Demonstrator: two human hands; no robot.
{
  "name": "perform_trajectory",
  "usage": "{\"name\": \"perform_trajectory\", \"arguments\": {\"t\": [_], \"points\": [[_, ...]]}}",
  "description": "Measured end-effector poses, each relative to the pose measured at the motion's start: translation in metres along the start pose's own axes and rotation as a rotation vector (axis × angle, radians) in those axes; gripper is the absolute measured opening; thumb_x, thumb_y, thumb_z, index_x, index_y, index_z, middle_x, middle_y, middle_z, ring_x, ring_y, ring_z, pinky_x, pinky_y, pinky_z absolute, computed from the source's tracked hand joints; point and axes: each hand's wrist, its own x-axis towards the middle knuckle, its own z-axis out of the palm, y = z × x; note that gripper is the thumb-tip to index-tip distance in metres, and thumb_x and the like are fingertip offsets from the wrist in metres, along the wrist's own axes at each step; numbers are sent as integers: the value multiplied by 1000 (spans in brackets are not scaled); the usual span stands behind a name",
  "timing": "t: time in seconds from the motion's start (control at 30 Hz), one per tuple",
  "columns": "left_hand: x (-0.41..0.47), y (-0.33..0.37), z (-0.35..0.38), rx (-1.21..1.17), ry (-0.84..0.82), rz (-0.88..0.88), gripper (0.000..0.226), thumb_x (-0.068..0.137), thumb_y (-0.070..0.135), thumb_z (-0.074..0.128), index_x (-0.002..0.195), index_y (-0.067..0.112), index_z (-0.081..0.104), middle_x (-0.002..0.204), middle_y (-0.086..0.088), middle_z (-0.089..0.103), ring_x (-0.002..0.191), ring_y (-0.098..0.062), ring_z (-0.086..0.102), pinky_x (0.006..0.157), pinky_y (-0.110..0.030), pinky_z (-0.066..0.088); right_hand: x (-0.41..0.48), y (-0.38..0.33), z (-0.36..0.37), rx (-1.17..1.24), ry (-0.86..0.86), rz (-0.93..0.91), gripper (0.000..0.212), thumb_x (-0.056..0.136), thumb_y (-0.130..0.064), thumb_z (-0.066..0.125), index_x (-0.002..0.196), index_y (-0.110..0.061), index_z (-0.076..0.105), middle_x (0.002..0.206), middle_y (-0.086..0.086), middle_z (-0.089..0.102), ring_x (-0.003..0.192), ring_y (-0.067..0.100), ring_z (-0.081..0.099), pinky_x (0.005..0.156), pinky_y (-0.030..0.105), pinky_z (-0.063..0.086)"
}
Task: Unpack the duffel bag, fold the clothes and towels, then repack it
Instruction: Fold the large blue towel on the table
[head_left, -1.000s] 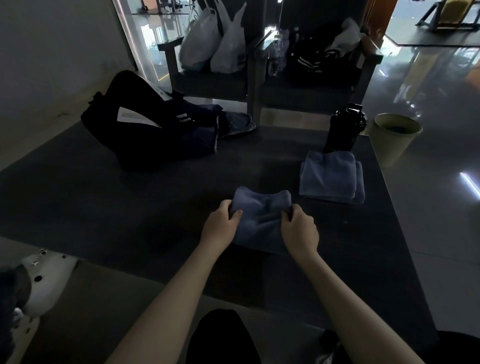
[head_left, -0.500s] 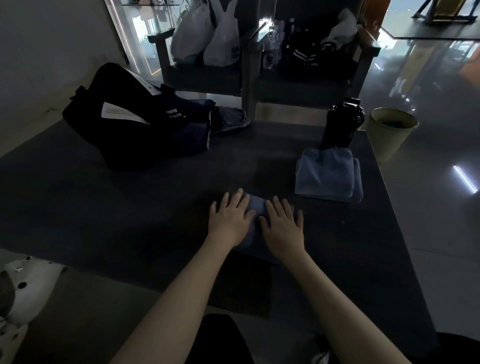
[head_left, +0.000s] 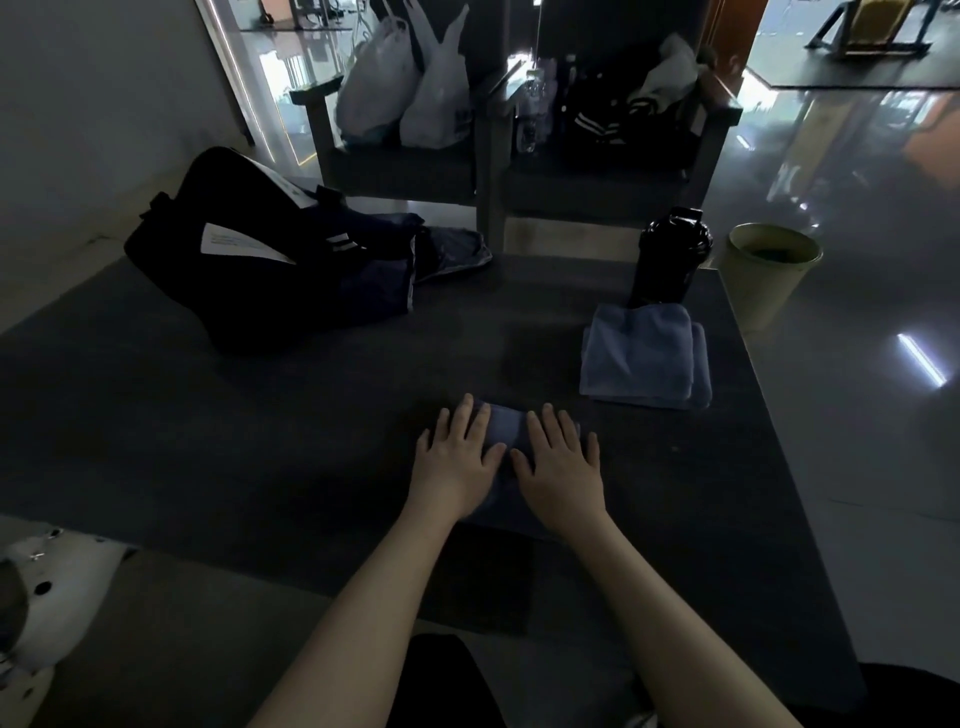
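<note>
A small blue-grey towel (head_left: 506, 428) lies folded on the dark table (head_left: 260, 467) in front of me. My left hand (head_left: 457, 462) and my right hand (head_left: 558, 467) both lie flat on it, fingers straight, pressing it down and hiding most of it. A stack of folded blue towels (head_left: 644, 358) sits to the right and farther back. The black duffel bag (head_left: 244, 260) lies open at the far left of the table, with dark clothes (head_left: 384, 270) and a bluish garment (head_left: 452, 254) spilling from its mouth.
A black shaker bottle (head_left: 670, 257) stands just behind the towel stack. A pale green bin (head_left: 769, 275) is on the floor past the table's right edge. Two chairs (head_left: 488, 156) behind the table hold white plastic bags (head_left: 410, 93) and dark clothing.
My hands pinched the towel's sides and folded it over a second ago. Now both lie flat on the smaller folded towel, pressing it down.
</note>
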Motion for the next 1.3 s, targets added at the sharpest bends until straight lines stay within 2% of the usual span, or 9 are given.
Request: {"name": "perform_trajectory", "arguments": {"t": [0.17, 0.3, 0.47, 0.67, 0.83, 0.9, 1.1, 1.2, 1.3], "points": [[-16, 4, 3, -15, 45, -8, 62, 99, 52, 26, 152, 28, 5, 160, -7, -6, 146, -28, 9, 116, -43, 14, -19, 0, -5, -32, -12, 7, 62, 99, -48, 26, 152, -20, 10, 160, 1, 4, 147, 19, -1, 118, 45, -1], [-32, 12, -3, -38, 134, -178, 62, 96, 53, 35, 148, 22, 23, 147, -11, 35, 132, -28, 35, 103, -42, 34, -32, 2, -17, -118, -31, 33, 63, 97, -52, 28, 150, -20, 19, 155, 4, 23, 143, 24, 16, 117, 48, 6], [-27, 9, -27, -355, -154, -273, 36, 85, 43, 60, 106, 14, 56, 104, -6, 60, 94, -22, 59, 89, -42, 48, -44, 9, -33, -95, 4, 47, 44, 95, -48, 39, 131, -23, 43, 131, 3, 48, 123, 23, 42, 106, 43, 27], [-29, 8, -40, -676, -175, 73, 20, 84, 17, 70, 99, 23, 59, 98, 5, 64, 95, -12, 61, 83, -29, 50, -32, 25, -45, 270, -143, 145, 36, 89, -38, 55, 117, -16, 58, 117, 7, 54, 112, 27, 50, 94, 39, 43], [-22, 17, -63, -743, -161, 230, 28, 82, 8, 71, 97, 27, 58, 95, 8, 64, 88, -3, 61, 82, -23, 49, -27, 37, -68, 849, -208, 157, 10, 85, -21, 68, 91, -15, 63, 87, 4, 65, 87, 17, 60, 74, 27, 48], [-17, 25, -76, -683, -169, 244, 29, 82, 12, 72, 104, 26, 59, 97, 10, 64, 92, -4, 61, 81, -20, 48, -27, 44, -79, 896, -203, 128, 16, 85, -19, 69, 97, -10, 64, 90, 8, 67, 86, 16, 61, 74, 27, 50], [12, 49, -101, -627, -80, 150, 47, 78, 37, 74, 120, 26, 56, 109, 4, 61, 98, -10, 60, 86, -30, 51, -15, 61, -111, 968, 64, 49, 11, 89, -11, 63, 96, -5, 58, 84, 8, 63, 76, 13, 59, 61, 16, 48], [24, 62, -100, -928, -109, 27, 69, 80, 40, 73, 137, 18, 41, 121, 1, 55, 106, -15, 57, 81, -31, 51, -5, 72, -129, 1040, 144, 48, 5, 90, -9, 61, 89, -9, 55, 77, 4, 59, 71, 11, 56, 58, 14, 46], [34, 80, -95, -1331, -208, -60, 53, 84, 36, 70, 127, 13, 50, 123, -9, 61, 109, -26, 62, 90, -48, 53, 10, 84, -141, 1160, 202, 119, 12, 91, -9, 58, 80, -12, 53, 75, 3, 56, 70, 13, 54, 59, 21, 45]]}}
